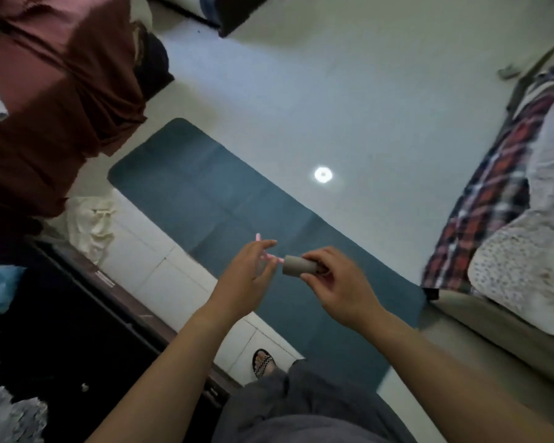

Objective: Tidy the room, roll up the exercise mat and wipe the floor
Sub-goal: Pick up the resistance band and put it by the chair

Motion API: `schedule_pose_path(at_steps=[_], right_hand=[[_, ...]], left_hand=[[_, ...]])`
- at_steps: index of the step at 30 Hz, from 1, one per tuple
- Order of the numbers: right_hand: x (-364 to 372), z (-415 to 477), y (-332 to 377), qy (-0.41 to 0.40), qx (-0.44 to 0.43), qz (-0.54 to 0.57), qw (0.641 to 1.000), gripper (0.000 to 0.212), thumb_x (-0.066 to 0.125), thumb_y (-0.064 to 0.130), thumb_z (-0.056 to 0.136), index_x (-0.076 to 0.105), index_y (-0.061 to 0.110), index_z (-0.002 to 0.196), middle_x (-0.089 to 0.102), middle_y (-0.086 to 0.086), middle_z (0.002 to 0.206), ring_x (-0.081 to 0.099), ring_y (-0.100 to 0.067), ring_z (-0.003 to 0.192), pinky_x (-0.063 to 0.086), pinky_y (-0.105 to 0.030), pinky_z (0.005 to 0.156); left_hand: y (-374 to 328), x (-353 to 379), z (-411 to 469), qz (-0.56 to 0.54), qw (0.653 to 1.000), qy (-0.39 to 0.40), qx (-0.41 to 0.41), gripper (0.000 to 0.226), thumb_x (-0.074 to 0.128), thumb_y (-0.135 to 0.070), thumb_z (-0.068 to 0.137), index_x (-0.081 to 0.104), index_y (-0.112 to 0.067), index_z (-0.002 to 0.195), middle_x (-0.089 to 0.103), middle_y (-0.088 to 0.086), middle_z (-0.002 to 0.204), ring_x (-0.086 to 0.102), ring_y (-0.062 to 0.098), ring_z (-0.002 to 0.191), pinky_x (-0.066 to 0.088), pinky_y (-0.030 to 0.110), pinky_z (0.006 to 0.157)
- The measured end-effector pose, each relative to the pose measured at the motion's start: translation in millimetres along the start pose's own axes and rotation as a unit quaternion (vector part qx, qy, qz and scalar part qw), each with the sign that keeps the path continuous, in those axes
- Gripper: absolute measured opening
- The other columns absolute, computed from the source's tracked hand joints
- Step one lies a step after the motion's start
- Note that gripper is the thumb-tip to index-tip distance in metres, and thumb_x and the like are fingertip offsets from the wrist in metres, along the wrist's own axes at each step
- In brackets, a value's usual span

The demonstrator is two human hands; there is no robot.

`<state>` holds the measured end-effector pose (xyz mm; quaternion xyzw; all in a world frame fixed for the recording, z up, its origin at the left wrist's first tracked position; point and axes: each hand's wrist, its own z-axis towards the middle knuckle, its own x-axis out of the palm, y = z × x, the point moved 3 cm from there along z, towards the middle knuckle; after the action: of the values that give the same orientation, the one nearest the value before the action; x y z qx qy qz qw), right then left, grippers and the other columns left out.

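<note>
A teal exercise mat [237, 219] is laid flat and fully unrolled on the pale tiled floor [349, 91], running diagonally between a dark cabinet [61, 314] and a bed with a plaid cover [493, 193]. A grey cardboard tube [299, 266] is gripped in the right hand [339, 289], held above the mat. The left hand [247, 276] is held open with fingers spread, just beside the tube's end; a small pink object [266, 255] is seen at its fingers, its nature unclear. A sandalled foot [263, 362] is placed beside the mat's edge.
</note>
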<state>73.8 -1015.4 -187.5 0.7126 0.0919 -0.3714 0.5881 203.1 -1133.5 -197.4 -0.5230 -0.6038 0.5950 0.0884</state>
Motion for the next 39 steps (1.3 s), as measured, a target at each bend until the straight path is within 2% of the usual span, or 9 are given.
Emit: schedule_pose_path(at_steps=[2, 5, 9, 12, 19, 26, 32, 35, 39], right_hand=[[-18.1, -16.0, -13.6, -0.039, 0.032, 0.009, 0.999, 0.023, 0.069, 0.016, 0.081, 0.062, 0.014, 0.103, 0.058, 0.003, 0.093, 0.050, 0.001, 0.083, 0.037, -0.005, 0.071], [-52.6, -42.2, -36.3, -0.104, 0.081, 0.023, 0.991, 0.022, 0.068, 0.019, 0.081, 0.061, 0.015, 0.102, 0.058, 0.003, 0.093, 0.051, -0.003, 0.082, 0.037, -0.005, 0.071], [-103.1, -90.7, -72.9, -0.193, 0.133, 0.039, 0.971, 0.022, 0.064, 0.027, 0.080, 0.061, 0.019, 0.100, 0.058, 0.007, 0.093, 0.053, -0.003, 0.083, 0.041, -0.011, 0.073], [-145.4, -138.0, -106.9, -0.258, 0.165, 0.048, 0.951, 0.021, 0.068, 0.018, 0.080, 0.062, 0.015, 0.100, 0.057, 0.006, 0.093, 0.052, -0.002, 0.085, 0.040, -0.009, 0.075], [-264.9, -295.0, -219.4, -0.336, 0.228, 0.030, 0.913, 0.026, 0.069, 0.015, 0.080, 0.062, 0.014, 0.105, 0.057, 0.007, 0.097, 0.051, 0.000, 0.088, 0.039, -0.006, 0.078], [-395.2, -482.4, -321.9, -0.383, 0.325, -0.031, 0.864, 0.024, 0.065, 0.021, 0.084, 0.059, 0.014, 0.106, 0.055, 0.002, 0.100, 0.051, -0.007, 0.087, 0.039, -0.008, 0.074], [-456.8, -593.2, -373.9, -0.474, 0.411, -0.027, 0.778, 0.029, 0.062, 0.022, 0.087, 0.055, 0.015, 0.114, 0.053, -0.001, 0.110, 0.052, -0.013, 0.100, 0.047, -0.025, 0.084], [-468.0, -636.9, -388.1, -0.547, 0.460, -0.011, 0.699, 0.028, 0.063, 0.022, 0.086, 0.054, 0.019, 0.113, 0.052, 0.003, 0.111, 0.054, -0.010, 0.101, 0.051, -0.030, 0.086], [-481.0, -683.6, -395.5, -0.624, 0.528, 0.001, 0.577, 0.026, 0.064, 0.018, 0.085, 0.056, 0.016, 0.111, 0.052, 0.001, 0.108, 0.054, -0.009, 0.095, 0.051, -0.030, 0.084]], left_hand=[[-19.9, 18.5, 13.9, 0.015, 0.998, 0.041, 0.034, 0.033, 0.047, -0.031, 0.095, 0.049, -0.023, 0.127, 0.047, 0.000, 0.138, 0.045, 0.010, 0.123, 0.038, 0.031, 0.105], [-58.3, 50.9, 32.4, 0.074, 0.989, 0.083, 0.099, 0.032, 0.046, -0.029, 0.096, 0.050, -0.021, 0.127, 0.050, -0.002, 0.133, 0.045, 0.000, 0.111, 0.031, 0.005, 0.087], [-112.7, 112.6, 47.5, 0.127, 0.965, 0.149, 0.172, 0.031, 0.045, -0.032, 0.096, 0.051, -0.024, 0.126, 0.052, -0.004, 0.127, 0.046, 0.004, 0.113, 0.031, 0.016, 0.089], [-156.4, 175.7, 47.8, 0.146, 0.948, 0.184, 0.216, 0.031, 0.045, -0.034, 0.094, 0.054, -0.023, 0.122, 0.055, -0.002, 0.125, 0.050, 0.012, 0.115, 0.035, 0.021, 0.090], [-278.0, 385.8, 8.1, 0.158, 0.910, 0.251, 0.291, 0.030, 0.048, -0.033, 0.095, 0.052, -0.026, 0.124, 0.053, -0.007, 0.126, 0.047, -0.002, 0.102, 0.033, 0.014, 0.084], [-402.0, 609.3, -52.1, 0.182, 0.839, 0.373, 0.353, 0.032, 0.049, -0.028, 0.094, 0.052, -0.022, 0.126, 0.052, -0.001, 0.129, 0.049, 0.014, 0.117, 0.030, 0.015, 0.086], [-495.1, 752.2, -98.1, 0.220, 0.740, 0.459, 0.441, 0.034, 0.047, -0.031, 0.095, 0.049, -0.023, 0.128, 0.051, -0.001, 0.132, 0.047, 0.015, 0.120, 0.030, 0.016, 0.087], [-529.5, 818.6, -122.5, 0.233, 0.667, 0.505, 0.496, 0.033, 0.047, -0.030, 0.095, 0.051, -0.022, 0.127, 0.053, -0.002, 0.127, 0.049, 0.014, 0.117, 0.035, 0.025, 0.095], [-564.6, 894.2, -162.5, 0.227, 0.566, 0.595, 0.524, 0.032, 0.047, -0.029, 0.095, 0.052, -0.020, 0.125, 0.055, -0.001, 0.121, 0.054, 0.014, 0.107, 0.039, 0.024, 0.086]])
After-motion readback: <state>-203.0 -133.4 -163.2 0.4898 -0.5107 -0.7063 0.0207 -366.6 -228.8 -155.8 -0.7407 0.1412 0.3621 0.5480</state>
